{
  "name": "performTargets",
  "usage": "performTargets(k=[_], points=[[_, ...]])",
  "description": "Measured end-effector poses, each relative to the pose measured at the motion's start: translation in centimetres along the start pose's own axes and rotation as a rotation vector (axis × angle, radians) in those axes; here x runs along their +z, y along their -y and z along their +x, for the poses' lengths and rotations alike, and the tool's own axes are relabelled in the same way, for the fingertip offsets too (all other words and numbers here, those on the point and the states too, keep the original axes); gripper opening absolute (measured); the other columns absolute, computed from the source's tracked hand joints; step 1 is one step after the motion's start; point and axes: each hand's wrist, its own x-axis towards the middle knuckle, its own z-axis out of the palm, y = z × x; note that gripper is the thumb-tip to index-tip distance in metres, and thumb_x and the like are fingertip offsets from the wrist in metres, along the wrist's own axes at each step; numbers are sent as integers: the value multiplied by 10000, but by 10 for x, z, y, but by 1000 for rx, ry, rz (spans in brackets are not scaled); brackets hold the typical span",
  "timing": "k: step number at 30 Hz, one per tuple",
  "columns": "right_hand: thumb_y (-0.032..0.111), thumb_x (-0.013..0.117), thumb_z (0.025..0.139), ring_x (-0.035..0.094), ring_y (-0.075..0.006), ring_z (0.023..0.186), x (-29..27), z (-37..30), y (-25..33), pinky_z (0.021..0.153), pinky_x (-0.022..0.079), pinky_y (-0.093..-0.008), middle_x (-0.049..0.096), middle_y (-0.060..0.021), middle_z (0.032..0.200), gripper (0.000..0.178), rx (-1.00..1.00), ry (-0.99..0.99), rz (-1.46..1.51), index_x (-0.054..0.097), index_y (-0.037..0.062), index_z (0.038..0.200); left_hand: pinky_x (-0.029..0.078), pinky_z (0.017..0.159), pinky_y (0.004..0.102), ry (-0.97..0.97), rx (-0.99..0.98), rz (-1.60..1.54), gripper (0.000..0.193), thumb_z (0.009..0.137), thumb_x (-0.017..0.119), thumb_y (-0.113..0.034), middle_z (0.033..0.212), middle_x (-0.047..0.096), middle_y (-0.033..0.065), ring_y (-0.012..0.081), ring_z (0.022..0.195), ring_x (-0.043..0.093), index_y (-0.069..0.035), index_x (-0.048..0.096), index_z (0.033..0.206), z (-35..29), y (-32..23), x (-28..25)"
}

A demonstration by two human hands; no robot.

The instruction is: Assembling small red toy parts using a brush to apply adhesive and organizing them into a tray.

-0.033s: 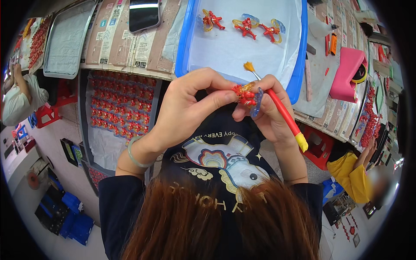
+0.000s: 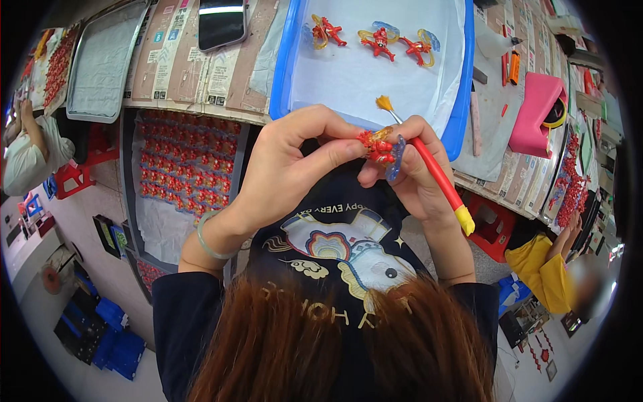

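Between both hands, just in front of the blue tray, is a small red figurine (image 2: pixel 380 150) with clear yellow and blue parts. My left hand (image 2: pixel 301 157) pinches its left side with thumb and fingers. At its blue part, the fingers of my right hand (image 2: pixel 422 171) close on the other side. That same hand also grips a red-handled paintbrush (image 2: pixel 439 175), its orange bristles pointing away from me and its yellow end towards me. Similar figurines lie apart on white paper in the blue tray (image 2: pixel 284 63). The fingertips partly hide the held figurine.
At lower left, a grey tray (image 2: pixel 128 174) holds rows of many red figurines. A phone (image 2: pixel 222 25) and a pale metal tray (image 2: pixel 100 60) lie on the cardboard-covered table. At right stand a pink tape dispenser (image 2: pixel 536 114) and an orange cutter (image 2: pixel 515 68). Co-workers sit at both sides.
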Motion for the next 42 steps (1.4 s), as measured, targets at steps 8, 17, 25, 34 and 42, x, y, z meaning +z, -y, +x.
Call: performTargets(k=[8,17,25,34,42], points=[[147,514,777,576,-241,703,16,2,13,604,497,-315,527,-155,867,252,-91,-113,-82,416,-17,941,412,705,212,104,-56,-489,135,787,492,-77,816,554,42,87,763,513,3,518,892,20,31,3],[1,590,692,529,-112,713,22,-5,12,645,430,-228,543,-92,910,357,-428,-120,-747,476,14,1030,392,762,270,253,-282,-1045,171,810,459,-135,893,515,39,109,842,487,-46,470,955,22,35,9],[95,531,719,500,-245,643,-45,57,77,589,400,-329,525,-107,679,114,-512,-354,-1853,470,17,774,404,714,314,99,-342,-1169,143,801,437,-136,833,481,52,172,798,484,-57,462,917,22,24,-9],[26,498,682,534,-255,661,-73,98,63,537,410,-342,504,-126,711,131,-413,-291,-2074,424,34,790,326,484,199,73,-193,-872,120,803,443,-103,683,434,6,66,537,395,-36,471,898,22,18,-6],[86,551,727,551,-146,672,-23,54,66,565,430,-227,542,-60,716,147,156,90,-503,430,51,803,331,494,164,-143,192,-80,230,753,535,-55,763,505,14,39,527,393,-27,514,980,28,2,-4]])
